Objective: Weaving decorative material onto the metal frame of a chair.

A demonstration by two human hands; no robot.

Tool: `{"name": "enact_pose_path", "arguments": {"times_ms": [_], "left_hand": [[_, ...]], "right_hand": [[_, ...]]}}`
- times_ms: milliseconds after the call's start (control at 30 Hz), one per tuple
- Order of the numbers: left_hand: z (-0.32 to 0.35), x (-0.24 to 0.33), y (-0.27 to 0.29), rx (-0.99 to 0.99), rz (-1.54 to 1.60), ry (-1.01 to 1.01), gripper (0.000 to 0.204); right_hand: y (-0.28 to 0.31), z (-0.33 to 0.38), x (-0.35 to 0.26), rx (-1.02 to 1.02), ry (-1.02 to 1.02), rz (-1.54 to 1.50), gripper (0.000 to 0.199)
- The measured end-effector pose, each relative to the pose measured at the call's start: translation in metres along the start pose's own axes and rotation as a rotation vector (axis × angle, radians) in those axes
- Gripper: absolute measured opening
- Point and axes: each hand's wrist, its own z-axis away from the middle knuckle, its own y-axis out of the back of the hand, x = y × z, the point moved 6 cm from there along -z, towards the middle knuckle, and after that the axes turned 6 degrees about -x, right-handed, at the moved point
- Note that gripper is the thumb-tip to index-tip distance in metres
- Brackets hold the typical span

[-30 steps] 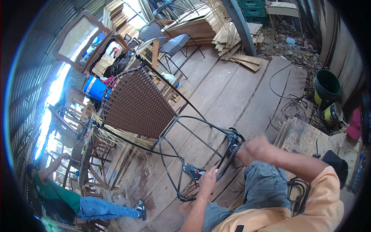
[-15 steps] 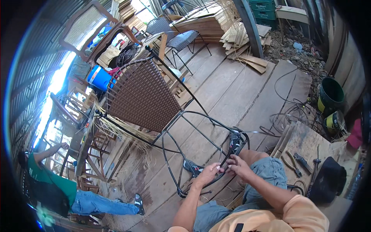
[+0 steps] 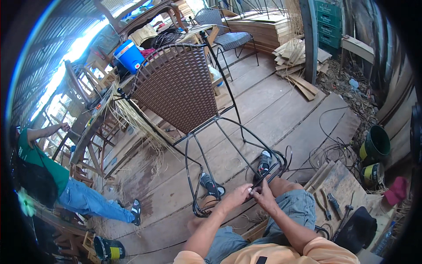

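in the head view, the brown woven-back chair [image 3: 189, 103] is around the middle of the plank floor [image 3: 281, 112], back end away from the person. the left hand [image 3: 239, 196] and right hand [image 3: 265, 196] meet at the chair's near end, fingers bent in close. can't really tell what, if anything, they're pinching. pliers [image 3: 327, 213] lie toward the near edge of the wooden board [image 3: 345, 179].

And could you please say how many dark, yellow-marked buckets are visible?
3: one bucket at right, a second bucket just below it, a third bucket at lower left; more may be hidden.
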Motion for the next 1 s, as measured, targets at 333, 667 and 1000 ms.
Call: {"name": "enact_pose_path", "arguments": {"times_ms": [333,667,1000], "left_hand": [[0.025,0.026,-0.009,0.685,-0.424,-0.150,0.026],[0.013,0.033,-0.008,0.636,-0.398,-0.029,0.017],[0.013,0.026,-0.009,0.520,-0.358,-0.135,0.019]], "right_hand": [[0.015,-0.037,-0.088,-0.083,0.258,1.200,0.020],[0.047,-0.015,-0.076,0.146,0.072,0.226,0.034],[0.247,0.185,-0.283,1.238,0.628,0.831,0.025]]}}
